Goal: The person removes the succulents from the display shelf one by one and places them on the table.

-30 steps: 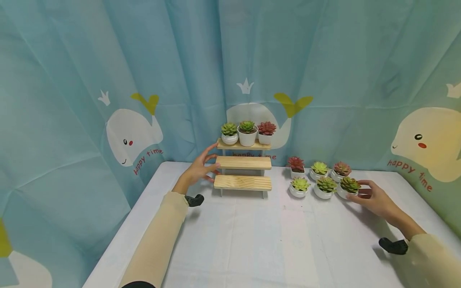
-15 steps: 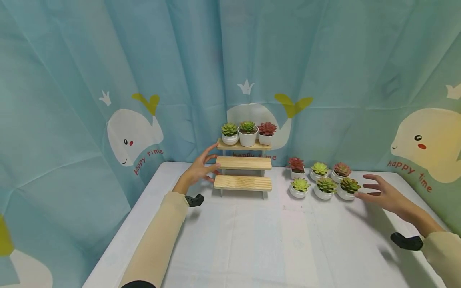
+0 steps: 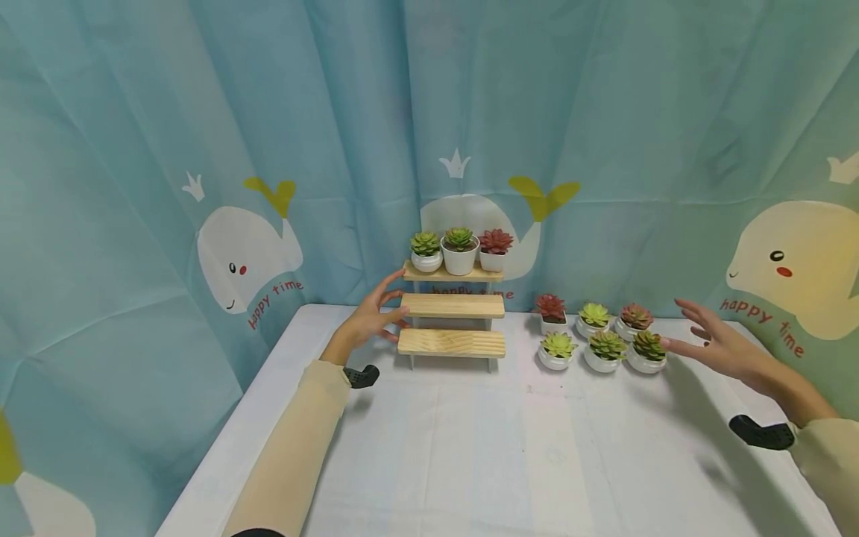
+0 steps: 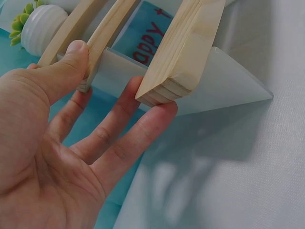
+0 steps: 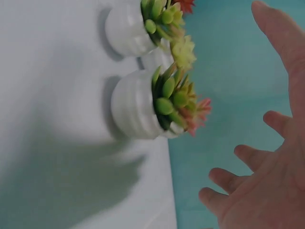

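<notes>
A three-tier wooden plant stand (image 3: 452, 305) stands at the back of the table. At its left end my left hand (image 3: 367, 319) holds the boards. In the left wrist view the thumb lies over the middle board (image 4: 104, 40), and two fingertips touch the lowest board's end (image 4: 183, 83). My right hand (image 3: 731, 354) hovers with spread fingers just right of a green succulent in a round white pot (image 3: 647, 362), holding nothing. In the right wrist view, a gap separates the fingers from that potted succulent (image 5: 136, 105).
On the top board stand a small green succulent (image 3: 426, 261), a taller green one (image 3: 459, 261) and a red one (image 3: 493, 261). Several more potted succulents (image 3: 604, 362) sit in two rows right of the stand. A whale-print curtain (image 3: 604, 112) hangs behind the table (image 3: 483, 447).
My right hand has let go of the green succulent's pot, drawn back to the right and risen a little, its fingers spreading. The left hand keeps its place on the stand.
</notes>
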